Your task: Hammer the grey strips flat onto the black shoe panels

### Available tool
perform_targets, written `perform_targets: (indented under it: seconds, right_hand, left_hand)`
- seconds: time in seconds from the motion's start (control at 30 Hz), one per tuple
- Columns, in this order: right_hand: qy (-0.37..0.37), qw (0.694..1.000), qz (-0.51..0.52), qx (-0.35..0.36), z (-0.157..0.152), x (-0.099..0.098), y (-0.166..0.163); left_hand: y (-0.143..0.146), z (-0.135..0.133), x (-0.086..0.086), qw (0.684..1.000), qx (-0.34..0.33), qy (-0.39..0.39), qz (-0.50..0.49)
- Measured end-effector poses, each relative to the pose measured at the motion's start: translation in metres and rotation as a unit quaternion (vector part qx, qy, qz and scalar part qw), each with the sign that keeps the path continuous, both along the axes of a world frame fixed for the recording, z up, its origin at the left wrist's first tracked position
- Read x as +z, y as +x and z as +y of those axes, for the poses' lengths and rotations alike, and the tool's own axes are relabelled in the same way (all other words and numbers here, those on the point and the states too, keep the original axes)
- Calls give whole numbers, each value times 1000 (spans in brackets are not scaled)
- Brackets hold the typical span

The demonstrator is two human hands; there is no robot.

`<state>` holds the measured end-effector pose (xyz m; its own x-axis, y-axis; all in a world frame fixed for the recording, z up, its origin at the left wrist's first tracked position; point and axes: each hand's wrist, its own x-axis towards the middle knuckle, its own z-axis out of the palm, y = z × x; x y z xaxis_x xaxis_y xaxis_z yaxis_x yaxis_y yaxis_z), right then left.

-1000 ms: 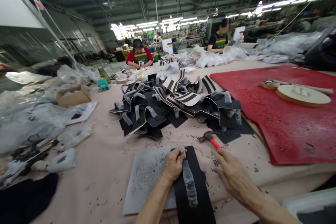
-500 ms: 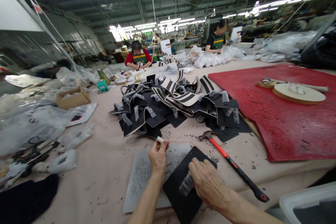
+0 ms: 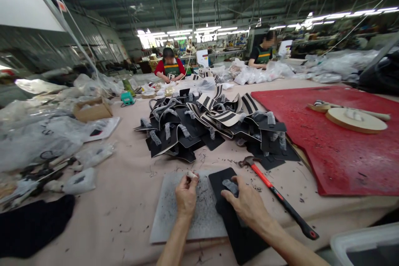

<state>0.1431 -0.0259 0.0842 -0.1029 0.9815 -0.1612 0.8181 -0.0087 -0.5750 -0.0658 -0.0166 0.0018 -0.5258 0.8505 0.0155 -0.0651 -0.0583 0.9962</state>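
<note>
My left hand [image 3: 186,194] is closed, pinching a short whitish stub [image 3: 191,174] between thumb and fingers above the speckled grey board [image 3: 205,216]. My right hand [image 3: 249,203] grips the black panel [image 3: 222,208] by its plastic-wrapped strap [image 3: 230,185], with thumb and forefinger on either side; the other fingers are largely hidden. The panel lies tilted across the board's right side and overhangs its front edge. To the right of my hand rests a claw hammer [image 3: 264,178] with a red and black handle.
A heap of black panels with wrapped straps and striped pieces [image 3: 215,124] lies ahead. A red sheet [image 3: 327,149] bearing a tape roll [image 3: 357,119] is at right. Plastic bags [image 3: 56,137] and a cardboard box [image 3: 93,110] fill the left. Two co-workers sit beyond.
The black panel has turned and shifted right, its strap now pointing away from me. My right hand has moved slightly right with it. My left hand keeps the whitish stub, slightly lower.
</note>
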Motion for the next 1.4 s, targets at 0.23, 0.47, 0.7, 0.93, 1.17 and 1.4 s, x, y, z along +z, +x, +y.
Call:
perform_targets:
  seconds: [0.23, 0.47, 0.7, 0.93, 1.17, 1.4]
  right_hand:
    - [-26, 999, -6, 19, -6, -17, -22]
    - [-35, 999, 28, 20, -15, -37, -26]
    - [-31, 996, 57, 62, -18, -49, -17]
    - [-40, 996, 49, 63, -19, -45, -16]
    - [-33, 996, 53, 60, -18, -46, -17]
    - [-31, 997, 51, 52, -20, -47, -17]
  left_hand:
    - [38, 19, 11, 992, -128, 12, -19]
    - [47, 33, -5, 977, -214, -22, -1]
    - [46, 33, -1, 972, -231, -37, 32]
    - [48, 31, 2, 968, -240, -40, 55]
    - [49, 31, 2, 968, -239, -37, 62]
    - [51, 29, 5, 968, -235, -29, 80]
